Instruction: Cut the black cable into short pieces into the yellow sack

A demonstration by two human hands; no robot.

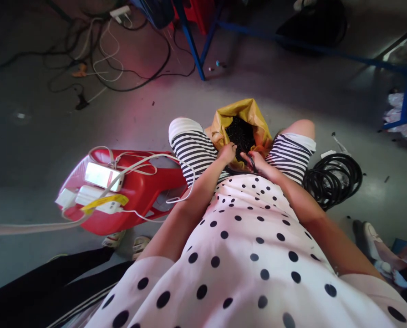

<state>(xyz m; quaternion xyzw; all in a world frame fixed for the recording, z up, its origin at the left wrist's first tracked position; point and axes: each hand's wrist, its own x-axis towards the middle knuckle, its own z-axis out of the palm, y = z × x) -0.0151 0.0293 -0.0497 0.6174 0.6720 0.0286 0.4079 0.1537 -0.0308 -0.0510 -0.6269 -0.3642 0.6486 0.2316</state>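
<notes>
A yellow bag (237, 109) stands rolled open between the knees, filled with small black pieces (239, 134). My left hand (226, 153) is closed at the bag's near left rim, fingers pinched together; what they hold is too small and dark to make out. Close by on the right, my right hand (258, 162) is closed on what look like scissors with black handles (252, 165). Their blades cannot be made out against the dark pieces. Both hands are over the near edge of the bag.
On my left a red stool (149, 182) carries a white power strip (97, 198), a white box-shaped device (103, 175) and cables. Coiled black hose or cable (333, 180) lies at right. Blue table legs (193, 41) and tangled cords (97, 54) are ahead. Other people's feet (140, 246) show nearby.
</notes>
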